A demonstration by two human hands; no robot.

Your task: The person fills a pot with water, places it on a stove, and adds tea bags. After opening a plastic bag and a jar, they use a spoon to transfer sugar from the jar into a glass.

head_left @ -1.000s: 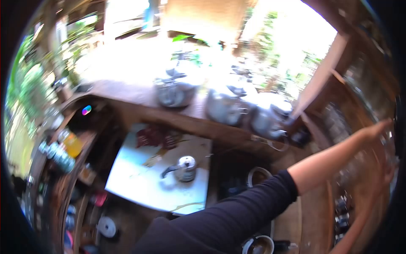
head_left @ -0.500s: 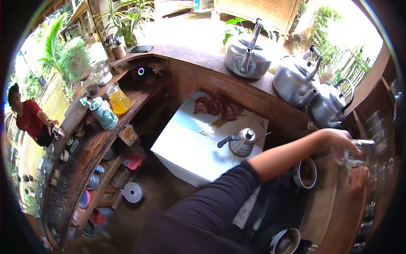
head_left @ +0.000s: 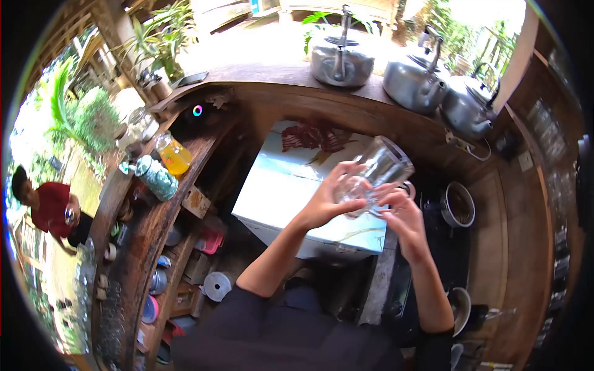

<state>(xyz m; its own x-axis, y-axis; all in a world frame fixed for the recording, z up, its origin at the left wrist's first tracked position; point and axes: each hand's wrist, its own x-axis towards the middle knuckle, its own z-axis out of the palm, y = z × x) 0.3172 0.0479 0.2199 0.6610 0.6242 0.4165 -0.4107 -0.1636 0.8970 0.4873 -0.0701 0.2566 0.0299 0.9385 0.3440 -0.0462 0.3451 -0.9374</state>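
A clear drinking glass point(head_left: 385, 159) is held tilted over the white-topped cabinet point(head_left: 272, 185), its wide rim toward the upper right. My left hand point(head_left: 334, 196) curls around its lower left side, thumb stretched across the front. My right hand point(head_left: 403, 216) grips near its lower end from the right, fingertips close to the left thumb. More clear glass shows between the two hands, and I cannot tell whether it is a second glass. The gooseneck kettle on the cabinet is mostly hidden behind the hands. Reddish striped cloth point(head_left: 314, 136) lies at the cabinet's back.
Three metal kettles point(head_left: 342, 62) line the back ledge. Right of the cabinet, pots point(head_left: 458, 204) sit on a dark stove. On the left wooden shelf stand a jug of orange drink point(head_left: 173, 154) and a green patterned jug point(head_left: 156, 178). Beyond it, a person point(head_left: 52, 210) holds something shiny.
Both hands have come from the glass rack at the far right to the middle, bringing the drinking glass over the cabinet. The view has turned slightly right.
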